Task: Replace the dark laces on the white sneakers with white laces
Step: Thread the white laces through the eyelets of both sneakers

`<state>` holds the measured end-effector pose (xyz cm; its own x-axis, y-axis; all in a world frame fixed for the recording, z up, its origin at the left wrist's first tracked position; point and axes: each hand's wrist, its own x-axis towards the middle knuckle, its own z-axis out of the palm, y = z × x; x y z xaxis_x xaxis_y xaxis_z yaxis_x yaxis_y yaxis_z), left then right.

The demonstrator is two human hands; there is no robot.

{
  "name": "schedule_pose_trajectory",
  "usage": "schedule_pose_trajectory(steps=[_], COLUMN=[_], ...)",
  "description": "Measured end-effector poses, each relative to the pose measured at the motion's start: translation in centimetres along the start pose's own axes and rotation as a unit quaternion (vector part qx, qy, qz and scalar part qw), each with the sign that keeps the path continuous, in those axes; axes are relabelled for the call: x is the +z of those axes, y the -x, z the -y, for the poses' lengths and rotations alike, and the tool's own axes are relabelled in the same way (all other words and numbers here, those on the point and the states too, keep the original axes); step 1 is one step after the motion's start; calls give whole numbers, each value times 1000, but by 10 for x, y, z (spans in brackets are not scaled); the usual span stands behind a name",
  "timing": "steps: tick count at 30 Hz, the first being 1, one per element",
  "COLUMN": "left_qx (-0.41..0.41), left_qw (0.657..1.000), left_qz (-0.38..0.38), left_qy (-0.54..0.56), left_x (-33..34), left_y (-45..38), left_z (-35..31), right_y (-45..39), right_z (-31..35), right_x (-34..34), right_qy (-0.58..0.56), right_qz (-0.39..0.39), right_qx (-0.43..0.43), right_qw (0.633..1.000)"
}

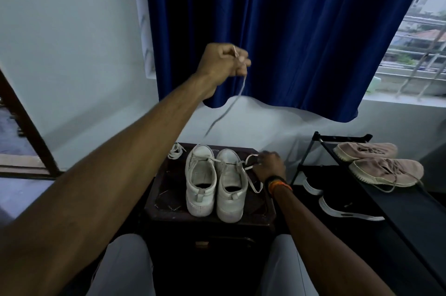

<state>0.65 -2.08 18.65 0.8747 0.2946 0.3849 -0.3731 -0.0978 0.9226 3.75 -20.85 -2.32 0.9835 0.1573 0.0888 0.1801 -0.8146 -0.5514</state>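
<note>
Left hand (223,66) pinches white lace (231,102) taut above left sneaker (200,179); right hand (269,166) grips another lace (252,183); overpulling risks unthreading the eyelet.

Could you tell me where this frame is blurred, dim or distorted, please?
Head view: the lace pulled up by the left hand is motion-smeared; the white sneakers sit dim on the dark table; daylight brightens the window; wide-angle bending curves the curtain.

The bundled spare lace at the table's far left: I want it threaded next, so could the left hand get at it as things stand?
Probably not yet: the left hand is raised, gripping a lace. The bundled spare lace lies uncovered beside the left sneaker.
</note>
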Motion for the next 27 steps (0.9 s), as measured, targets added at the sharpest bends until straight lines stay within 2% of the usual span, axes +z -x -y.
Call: schedule_pose_trajectory(steps=[2,5,8,10,13,15,17,19,22,24,27], left_qx=[-26,-62,-73,-73,-80,-90,-90,-66,-31,-28,-21], left_qw=[999,994,988,987,991,990,985,971,936,936,947], left_qz=[32,86,127,132,101,86,88,108,142,133,91], left_qy=[8,-4,-37,-55,-47,-64,-117,-203,-320,-324,-307], left_x=[7,15,22,23,19,16,12,9,6,6,1], left_y=[10,21,26,28,30,32,35,36,37,34,25], left_z=[18,38,53,62,75,85,98,112,125,128,125], right_y=[-2,-5,-6,-6,-6,-6,-5,-4,2,5,5], right_z=[16,48,73,76,66,56,45,38,33,28,19], right_x=[-10,-28,-43,-43,-37,-33,-31,-25,-14,-3,5], right_qy=[-141,-373,-469,-459,-382,-254,-144,-123,-103,-79,-75], right_qz=[-13,17,-9,-24,-18,-69,-117,-83,35,100,106], right_qx=[-38,-84,-101,-109,-113,-89,-61,-29,-2,-16,-16], right_qw=[989,924,877,882,917,961,981,988,994,992,991])
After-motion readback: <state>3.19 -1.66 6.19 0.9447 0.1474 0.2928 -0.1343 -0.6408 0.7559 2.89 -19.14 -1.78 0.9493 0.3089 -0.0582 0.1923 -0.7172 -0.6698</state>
